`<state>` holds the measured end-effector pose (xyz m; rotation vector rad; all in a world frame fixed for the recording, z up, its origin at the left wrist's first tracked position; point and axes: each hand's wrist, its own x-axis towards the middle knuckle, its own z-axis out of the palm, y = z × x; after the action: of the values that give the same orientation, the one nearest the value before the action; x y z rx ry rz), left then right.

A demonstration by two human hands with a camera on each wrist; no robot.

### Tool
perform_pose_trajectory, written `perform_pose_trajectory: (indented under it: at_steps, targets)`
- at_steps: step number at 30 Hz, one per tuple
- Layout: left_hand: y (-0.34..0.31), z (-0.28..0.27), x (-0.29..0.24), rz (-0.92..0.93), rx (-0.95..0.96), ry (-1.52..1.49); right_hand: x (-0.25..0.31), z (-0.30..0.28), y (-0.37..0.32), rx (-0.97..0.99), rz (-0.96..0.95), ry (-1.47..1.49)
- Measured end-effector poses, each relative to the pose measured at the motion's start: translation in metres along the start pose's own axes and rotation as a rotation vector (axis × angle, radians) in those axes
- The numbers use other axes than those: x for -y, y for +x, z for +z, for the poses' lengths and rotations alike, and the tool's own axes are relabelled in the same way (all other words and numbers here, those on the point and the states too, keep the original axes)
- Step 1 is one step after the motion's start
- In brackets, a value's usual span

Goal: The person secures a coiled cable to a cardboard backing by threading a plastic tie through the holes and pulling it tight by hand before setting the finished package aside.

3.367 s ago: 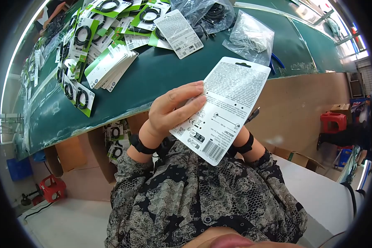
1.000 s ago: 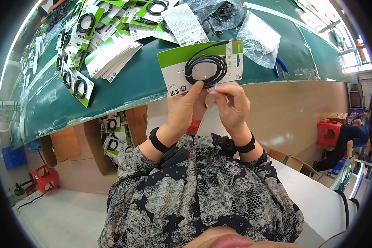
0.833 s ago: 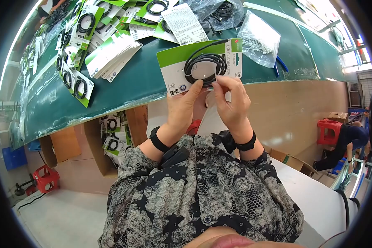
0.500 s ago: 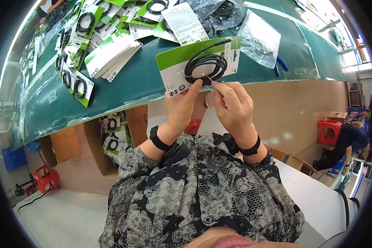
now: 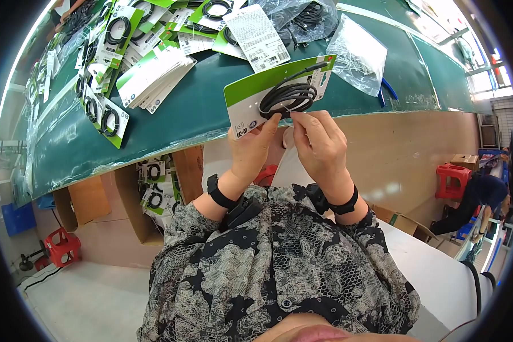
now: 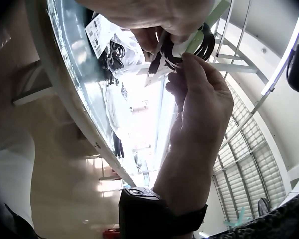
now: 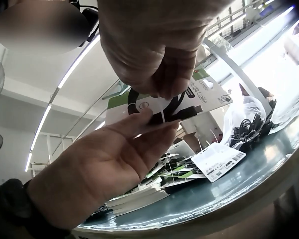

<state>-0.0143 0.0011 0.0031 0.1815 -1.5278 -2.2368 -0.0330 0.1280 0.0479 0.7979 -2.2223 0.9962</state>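
In the head view, my left hand (image 5: 249, 153) holds a green and white cable card (image 5: 239, 98) above the table's front edge, thumb on its face. On the card lies a coiled black USB-C cable (image 5: 289, 98). My right hand (image 5: 325, 145) pinches at the coil's lower edge, thumb and forefinger together. A thin white tie (image 7: 163, 115) crosses the cable beside the right fingertips in the right wrist view. What those fingertips grip is mostly hidden; I cannot tell whether it is the tie's end. The left wrist view shows the card (image 6: 157, 69) nearly edge-on.
Carded cables (image 5: 117, 34) heap at the back left of the green table (image 5: 176, 122), beside a stack of blank-looking cards (image 5: 154, 80). A bag of white ties (image 5: 356, 57) and blue-handled pliers (image 5: 389, 91) lie right. Below stands a carton (image 5: 137, 199) of carded cables.
The card showed its printed back at first; now its cable side faces up. Over the last second it has tilted flatter, and the right fingers have drawn down to the coil's lower edge.
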Motion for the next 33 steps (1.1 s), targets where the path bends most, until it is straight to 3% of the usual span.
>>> perform_pose_trajectory:
  at_steps: [3,16,19,21,22,24,26,27,29,33]
  targets:
    - [-0.001,-0.001,0.003,0.072,0.018,0.052,0.001,-0.001,0.001,0.011,0.007,-0.001]
    - [-0.005,-0.004,0.011,0.061,0.066,0.120,-0.006,0.007,0.003,0.084,0.020,-0.062]
    - [0.004,-0.010,0.000,-0.424,-0.022,-0.121,-0.008,-0.001,0.007,0.120,-0.028,-0.072]
    - [0.008,-0.014,-0.014,-0.442,0.000,-0.241,-0.019,-0.025,0.005,-0.166,0.062,0.153]
    - [0.008,-0.015,-0.020,-0.466,0.029,-0.366,-0.029,-0.026,0.006,-0.165,0.067,0.157]
    - [0.005,-0.014,-0.024,-0.490,0.072,-0.492,-0.054,-0.021,0.014,-0.113,0.665,0.400]
    - [0.000,-0.011,-0.024,-0.540,0.111,-0.502,-0.069,0.001,-0.007,0.130,0.578,0.504]
    - [-0.003,-0.011,-0.023,-0.571,0.121,-0.507,-0.066,0.010,-0.012,0.135,0.583,0.504]
    - [-0.007,-0.010,-0.025,-0.575,0.122,-0.502,-0.055,0.026,-0.025,0.180,0.344,0.463]
    - [-0.006,-0.012,-0.027,-0.545,0.153,-0.481,-0.071,0.033,-0.034,0.346,0.273,0.292]
